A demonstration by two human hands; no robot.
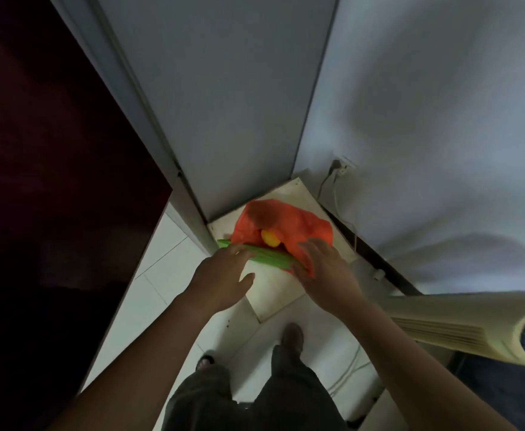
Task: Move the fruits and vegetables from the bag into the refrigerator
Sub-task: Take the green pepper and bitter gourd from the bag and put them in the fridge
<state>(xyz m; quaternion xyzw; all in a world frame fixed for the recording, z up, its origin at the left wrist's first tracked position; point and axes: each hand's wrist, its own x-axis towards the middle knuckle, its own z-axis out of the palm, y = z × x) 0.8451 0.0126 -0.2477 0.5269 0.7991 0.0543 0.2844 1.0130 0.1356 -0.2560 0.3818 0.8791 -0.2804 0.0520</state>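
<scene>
Orange bag point(281, 227) lies slumped on a low white board point(273, 293) on the floor, tucked into the corner beside a grey panel point(224, 104). Bag mouth faces you. A long green vegetable point(267, 256) sticks out of the mouth and across the board, tip pointing left. A yellow fruit point(270, 237) sits just behind it, inside the opening.

Your left hand point(224, 279) is over the near end of the green vegetable, fingers spread wide and touching or nearly touching it, not yet closed. Your right hand point(320, 265) is also open, palm down, resting on the bag's edge at the far end of the vegetable. Neither hand holds anything.

Step in hand, as judged: lift the green vegetable out.

- Close the left hand around the stalk near its middle, not the tip, so it does not droop or snap.
- Keep the right hand pressing the plastic flat so the bag stays put as you draw the vegetable leftwards.
- Watch the yellow fruit: it sits right beside the stalk and may roll out onto the floor.
- The dark door point(53, 150) on your left is likely the refrigerator, though I cannot tell for sure.
</scene>
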